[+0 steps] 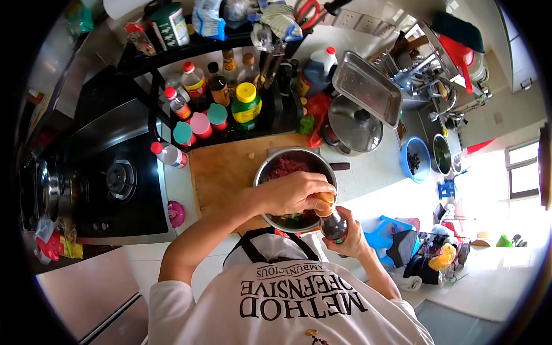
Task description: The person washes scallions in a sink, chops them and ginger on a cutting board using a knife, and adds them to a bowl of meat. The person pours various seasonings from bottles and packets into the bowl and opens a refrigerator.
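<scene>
At the bottom of the frame spreads a white shirt point(299, 293) with black lettering. Just above it, right of centre, the right hand point(353, 234) is wrapped around the dark body of a bottle point(334, 227), and the left hand point(296, 192) closes its fingers over the orange cap point(324, 199). The bottle tilts beside the right rim of a metal bowl point(260, 172), its cap end over that rim. Red meat point(287, 167) shows in the bowl, which sits at the centre on a wooden board point(220, 178). Farther off, a yellow-lidded jar point(246, 105) stands among bottles at upper centre; to its right, a metal tray point(368, 87) leans over a glass-lidded pot point(349, 131). A blue basin point(422, 167) sits at centre right.
</scene>
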The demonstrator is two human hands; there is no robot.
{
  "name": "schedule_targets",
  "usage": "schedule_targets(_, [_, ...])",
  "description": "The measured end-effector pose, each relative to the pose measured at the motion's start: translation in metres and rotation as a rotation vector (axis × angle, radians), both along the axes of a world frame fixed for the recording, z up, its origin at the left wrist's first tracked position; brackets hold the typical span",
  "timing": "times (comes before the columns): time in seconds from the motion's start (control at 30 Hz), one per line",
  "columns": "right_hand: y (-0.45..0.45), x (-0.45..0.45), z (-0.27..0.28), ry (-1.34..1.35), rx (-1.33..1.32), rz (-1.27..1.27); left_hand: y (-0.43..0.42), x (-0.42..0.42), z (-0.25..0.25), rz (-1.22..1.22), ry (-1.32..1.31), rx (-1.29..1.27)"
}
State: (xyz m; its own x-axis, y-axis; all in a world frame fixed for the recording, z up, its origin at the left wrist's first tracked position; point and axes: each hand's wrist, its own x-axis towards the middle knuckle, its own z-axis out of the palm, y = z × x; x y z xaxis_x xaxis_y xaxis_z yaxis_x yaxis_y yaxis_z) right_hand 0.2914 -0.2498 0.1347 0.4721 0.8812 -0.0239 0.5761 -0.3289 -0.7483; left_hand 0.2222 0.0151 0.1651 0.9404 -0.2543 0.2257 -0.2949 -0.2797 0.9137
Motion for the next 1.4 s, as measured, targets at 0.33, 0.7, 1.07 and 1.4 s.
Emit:
schedule_targets(0.33, [-0.035,0.027,-0.024,0.05,-0.421,-0.054,-0.026,0.085,-0.074,-0.293,0.221,0.459])
schedule_targets(0.7, [-0.021,0.07,-0.075,0.585,-0.175,0.035,-0.005,0.106,-0.071,-0.125,0.277,0.403])
schedule_targets(1.07, [-0.001,0.074,-0.065,0.508,-0.172,0.054,0.006,0.111,-0.058,-0.111,0.285,0.486])
schedule_targets(1.4, [-0.002,0.071,-0.043,0.044,-0.571,0.181,-0.014,0.095,-0.126,-0.139,0.3,0.471])
